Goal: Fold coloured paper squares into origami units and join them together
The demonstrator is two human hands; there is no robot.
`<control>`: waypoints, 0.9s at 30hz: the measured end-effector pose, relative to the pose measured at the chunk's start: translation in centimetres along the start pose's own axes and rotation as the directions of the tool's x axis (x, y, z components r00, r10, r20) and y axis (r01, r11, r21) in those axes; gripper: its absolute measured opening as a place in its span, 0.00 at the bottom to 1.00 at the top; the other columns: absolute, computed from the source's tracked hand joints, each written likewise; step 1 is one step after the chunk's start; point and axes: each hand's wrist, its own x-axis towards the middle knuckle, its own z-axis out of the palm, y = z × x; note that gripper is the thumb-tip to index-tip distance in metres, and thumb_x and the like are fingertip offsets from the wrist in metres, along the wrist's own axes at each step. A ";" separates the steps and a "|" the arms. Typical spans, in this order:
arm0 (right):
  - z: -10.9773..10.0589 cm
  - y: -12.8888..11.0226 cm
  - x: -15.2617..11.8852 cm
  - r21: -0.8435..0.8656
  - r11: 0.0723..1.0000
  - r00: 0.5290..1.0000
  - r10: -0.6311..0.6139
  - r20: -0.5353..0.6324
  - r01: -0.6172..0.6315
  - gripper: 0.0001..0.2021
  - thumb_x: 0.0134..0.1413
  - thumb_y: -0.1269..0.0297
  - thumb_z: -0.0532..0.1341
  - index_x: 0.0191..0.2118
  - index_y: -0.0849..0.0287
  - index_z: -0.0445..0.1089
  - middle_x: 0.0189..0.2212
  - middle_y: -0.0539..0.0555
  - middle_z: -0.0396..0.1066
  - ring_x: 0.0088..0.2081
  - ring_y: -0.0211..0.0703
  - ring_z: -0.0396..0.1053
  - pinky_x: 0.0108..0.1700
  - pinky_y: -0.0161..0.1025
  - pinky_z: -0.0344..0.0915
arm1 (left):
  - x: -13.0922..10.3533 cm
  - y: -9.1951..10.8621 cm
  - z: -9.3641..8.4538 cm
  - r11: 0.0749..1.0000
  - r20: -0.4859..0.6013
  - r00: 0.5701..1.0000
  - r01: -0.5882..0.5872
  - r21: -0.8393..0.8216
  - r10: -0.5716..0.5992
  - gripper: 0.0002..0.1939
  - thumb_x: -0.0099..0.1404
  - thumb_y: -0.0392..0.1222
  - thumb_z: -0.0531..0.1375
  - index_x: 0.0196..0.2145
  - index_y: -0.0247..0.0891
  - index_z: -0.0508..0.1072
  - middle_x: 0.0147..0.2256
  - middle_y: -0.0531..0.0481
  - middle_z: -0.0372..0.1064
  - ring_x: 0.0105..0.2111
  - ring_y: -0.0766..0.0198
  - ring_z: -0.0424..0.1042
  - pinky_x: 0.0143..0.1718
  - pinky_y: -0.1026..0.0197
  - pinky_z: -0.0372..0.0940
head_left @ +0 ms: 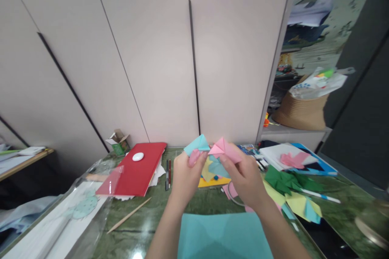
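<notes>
My left hand [187, 174] is closed on a folded blue paper piece [197, 144], with a small pink piece [193, 157] by its fingers. In my right hand [244, 174] is a folded pink paper piece [225, 149], pinched between thumb and fingers. The two folded pieces are held up side by side, their points close together; whether they touch is unclear. Behind and below the hands lie yellow and blue folded papers [217, 166]. A blue sheet [223, 236] lies flat on the table under my forearms.
A red folder [140, 170] bears a white oval object [137, 156]. Left of centre lies a wooden stick [129, 215]. Green paper [281, 180], yellow paper [299, 204] and a dark phone [330, 238] are at right. A plastic sleeve [75, 210] covers the left edge.
</notes>
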 end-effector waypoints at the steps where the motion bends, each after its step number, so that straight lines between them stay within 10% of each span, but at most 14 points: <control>1: 0.0 0.0 0.0 0.006 1.000 1.000 0.001 0.007 -0.001 0.11 0.61 0.59 0.50 0.34 0.58 0.65 0.18 0.43 0.57 0.20 0.34 0.56 0.25 0.32 0.51 | 0.0 0.0 0.0 1.000 -0.001 1.000 0.003 0.006 -0.003 0.11 0.61 0.45 0.57 0.31 0.36 0.75 0.26 0.51 0.72 0.27 0.64 0.68 0.29 0.66 0.61; 12: 0.0 0.1 0.1 -0.154 0.988 0.999 0.008 -0.041 -0.014 0.13 0.61 0.59 0.51 0.30 0.58 0.65 0.16 0.43 0.58 0.19 0.34 0.57 0.24 0.32 0.52 | -0.2 0.4 -0.2 0.998 0.002 1.000 0.019 0.066 -0.020 0.13 0.61 0.48 0.57 0.29 0.36 0.74 0.22 0.54 0.68 0.23 0.66 0.64 0.26 0.67 0.58; 19: -0.2 0.2 0.2 -0.075 0.995 0.997 -0.066 0.031 0.069 0.14 0.62 0.65 0.50 0.47 0.55 0.70 0.43 0.52 0.75 0.43 0.40 0.71 0.44 0.34 0.64 | 0.1 0.3 -0.7 0.989 0.038 0.999 -0.030 0.146 0.024 0.11 0.62 0.46 0.57 0.29 0.37 0.72 0.23 0.55 0.68 0.24 0.66 0.64 0.27 0.67 0.59; 27: 0.2 0.3 -0.1 -0.144 0.988 0.996 -0.067 -0.058 0.058 0.14 0.62 0.65 0.51 0.46 0.57 0.72 0.40 0.53 0.76 0.40 0.42 0.73 0.43 0.35 0.66 | 0.1 0.3 -0.6 0.987 0.030 0.999 -0.048 0.152 0.044 0.09 0.62 0.44 0.56 0.33 0.39 0.75 0.30 0.52 0.74 0.28 0.64 0.69 0.30 0.65 0.62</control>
